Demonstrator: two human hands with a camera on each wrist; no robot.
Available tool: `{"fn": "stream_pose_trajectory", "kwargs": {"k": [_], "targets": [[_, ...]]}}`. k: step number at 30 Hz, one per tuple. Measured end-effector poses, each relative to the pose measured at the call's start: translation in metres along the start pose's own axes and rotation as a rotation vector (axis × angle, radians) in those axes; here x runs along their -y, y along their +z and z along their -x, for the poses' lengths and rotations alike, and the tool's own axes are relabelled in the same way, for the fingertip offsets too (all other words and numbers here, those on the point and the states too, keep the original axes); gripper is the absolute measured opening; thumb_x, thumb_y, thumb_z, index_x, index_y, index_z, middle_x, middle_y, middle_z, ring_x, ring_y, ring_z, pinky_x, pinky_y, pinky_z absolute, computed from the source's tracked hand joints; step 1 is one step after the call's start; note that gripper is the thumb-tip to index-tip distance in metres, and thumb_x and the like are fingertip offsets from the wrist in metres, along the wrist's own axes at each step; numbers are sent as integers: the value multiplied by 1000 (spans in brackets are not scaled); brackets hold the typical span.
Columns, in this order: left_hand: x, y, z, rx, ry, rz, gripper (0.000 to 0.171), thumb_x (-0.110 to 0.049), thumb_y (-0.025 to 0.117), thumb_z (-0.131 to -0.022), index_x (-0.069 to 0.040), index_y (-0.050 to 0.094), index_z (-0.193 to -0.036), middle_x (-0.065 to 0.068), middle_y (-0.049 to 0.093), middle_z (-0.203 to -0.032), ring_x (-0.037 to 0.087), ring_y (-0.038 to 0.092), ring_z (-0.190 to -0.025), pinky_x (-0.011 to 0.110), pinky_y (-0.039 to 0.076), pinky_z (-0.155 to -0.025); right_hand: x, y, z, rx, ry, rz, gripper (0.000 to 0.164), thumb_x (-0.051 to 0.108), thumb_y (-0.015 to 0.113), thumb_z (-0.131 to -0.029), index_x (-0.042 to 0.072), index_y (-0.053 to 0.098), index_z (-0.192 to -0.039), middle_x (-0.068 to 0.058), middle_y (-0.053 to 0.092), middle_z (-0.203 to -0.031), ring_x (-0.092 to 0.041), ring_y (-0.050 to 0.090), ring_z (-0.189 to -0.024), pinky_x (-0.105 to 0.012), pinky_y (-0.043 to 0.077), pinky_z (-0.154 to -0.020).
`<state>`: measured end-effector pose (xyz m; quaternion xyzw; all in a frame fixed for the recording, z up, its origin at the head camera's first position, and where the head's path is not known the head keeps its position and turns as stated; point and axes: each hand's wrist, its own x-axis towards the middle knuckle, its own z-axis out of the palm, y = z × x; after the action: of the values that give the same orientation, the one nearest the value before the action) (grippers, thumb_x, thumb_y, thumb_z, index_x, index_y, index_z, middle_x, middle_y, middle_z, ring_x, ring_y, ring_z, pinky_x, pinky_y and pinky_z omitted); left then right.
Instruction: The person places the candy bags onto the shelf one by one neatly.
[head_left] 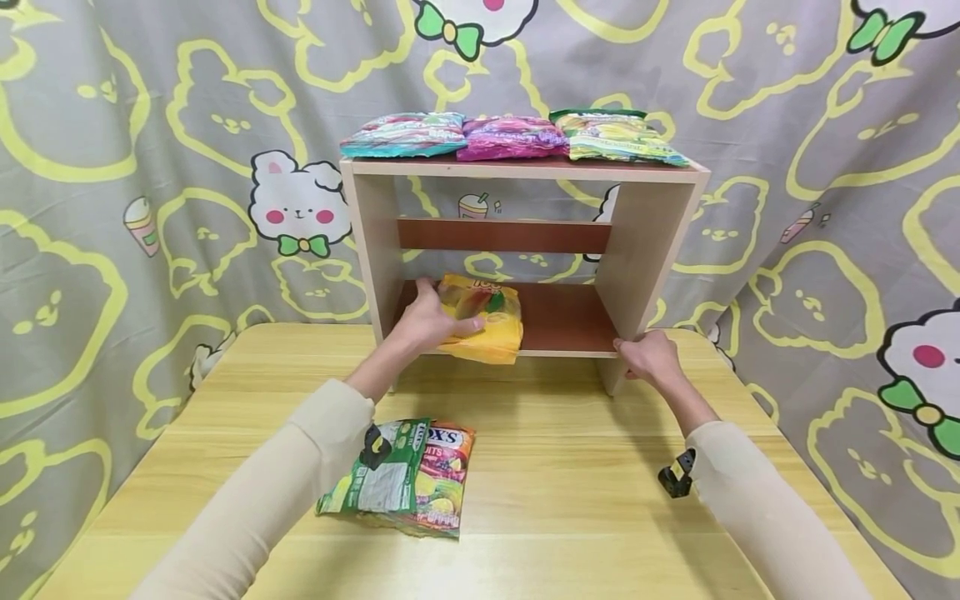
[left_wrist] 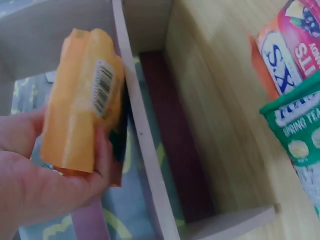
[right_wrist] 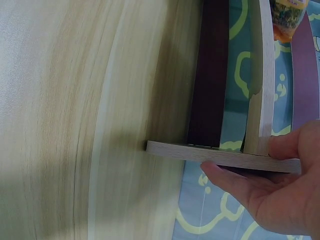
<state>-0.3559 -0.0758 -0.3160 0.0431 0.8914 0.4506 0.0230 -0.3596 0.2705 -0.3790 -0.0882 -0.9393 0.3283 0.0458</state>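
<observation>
My left hand (head_left: 432, 317) grips a yellow candy bag (head_left: 487, 321) by its left side, at the left part of the lower shelf board (head_left: 566, 317). In the left wrist view the bag (left_wrist: 82, 100) shows a barcode, with the thumb and fingers around its near end. The bag's front edge hangs past the board. My right hand (head_left: 651, 358) holds the front edge of the small shelf unit's right side panel (head_left: 651, 250). Seen from the right wrist, the thumb and fingers pinch that panel (right_wrist: 220, 156) near the board's corner.
Three candy bags, teal (head_left: 405, 136), magenta (head_left: 513, 137) and green-yellow (head_left: 618, 136), lie in a row on the unit's top. On the wooden table (head_left: 555, 483), a green bag (head_left: 390, 467) overlaps a Fox's candy bag (head_left: 446, 479), both beneath the left forearm. A patterned curtain (head_left: 825, 167) hangs behind.
</observation>
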Motion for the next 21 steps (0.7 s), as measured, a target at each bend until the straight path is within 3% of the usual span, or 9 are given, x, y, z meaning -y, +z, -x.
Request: {"fn": "stream_pose_trajectory", "kwargs": {"k": [5, 8, 11, 16, 21], "targets": [[-8, 0, 6, 179, 6, -97, 124, -47, 84, -65, -10, 0, -149, 14, 26, -153, 31, 33, -135, 47, 32, -110, 1, 1, 0, 5, 3, -7, 42, 35, 52, -90, -4, 66, -89, -21, 69, -84, -15, 66, -52, -43, 51, -82], [-10, 1, 9, 228, -8, -152, 125, -41, 86, -64, -9, 2, -150, 15, 28, -151, 30, 35, -132, 46, 30, -111, 1, 2, 0, 9, 6, -14, 43, 35, 52, -90, -5, 67, -92, -22, 68, -88, -15, 66, -53, -43, 52, -82], [-8, 2, 10, 188, 15, -217, 117, -38, 87, -65, -8, 10, -149, 15, 37, -145, 29, 42, -125, 45, 34, -109, 0, 1, 0, 15, 7, -14, 43, 35, 51, -90, -4, 67, -95, -22, 68, -91, -14, 66, -54, -42, 52, -81], [-2, 8, 9, 86, 108, -293, 98, -42, 84, -68, -9, 31, -144, 11, 49, -134, 29, 50, -111, 46, 45, -98, -1, 0, 1, 9, 5, -1, 43, 35, 51, -91, -4, 68, -95, -21, 69, -88, -14, 66, -53, -42, 52, -80], [3, 14, 8, 0, 188, -367, 84, -45, 81, -71, -8, 45, -137, 9, 55, -129, 30, 54, -110, 47, 46, -94, -1, 0, 1, 11, 5, -2, 43, 35, 50, -91, -4, 68, -93, -20, 69, -86, -14, 66, -53, -43, 52, -80]]}}
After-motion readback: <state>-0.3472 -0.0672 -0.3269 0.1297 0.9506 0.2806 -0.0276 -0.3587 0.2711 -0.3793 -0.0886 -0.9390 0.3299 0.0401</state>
